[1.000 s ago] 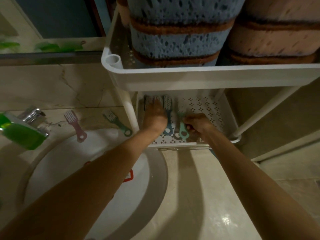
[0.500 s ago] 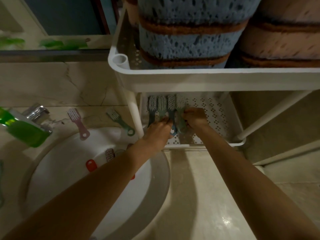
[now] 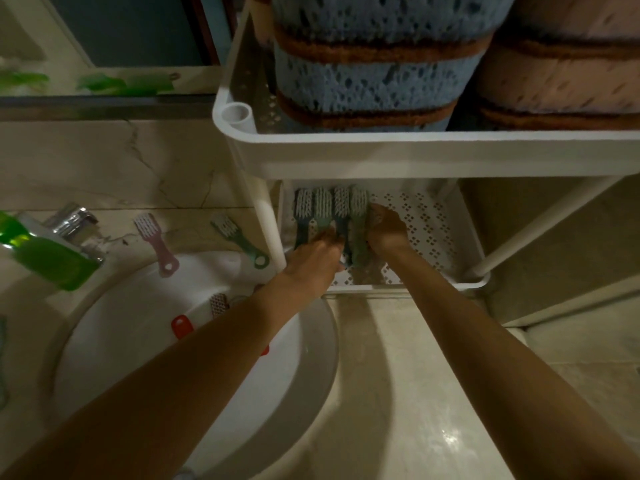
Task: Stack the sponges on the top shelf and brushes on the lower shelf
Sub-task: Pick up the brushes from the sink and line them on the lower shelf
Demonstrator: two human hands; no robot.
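Observation:
Several brushes lie side by side, bristles up, on the perforated lower shelf of a white rack. My left hand rests on their handles from the left. My right hand presses against the rightmost brush from the right. On the top shelf stand a stack of blue sponges and a stack of pink sponges. A pink brush and a green brush lie on the counter behind the sink. A red-handled brush lies in the basin.
A white round sink fills the lower left, with a chrome tap and a green bottle at its far left. The rack's white post stands between sink and lower shelf. Marble counter runs between my arms.
My left hand slid back from the bristles to the handles. My right hand moved forward and pushed the rightmost brush in against the others, so the brushes now form a tight row.

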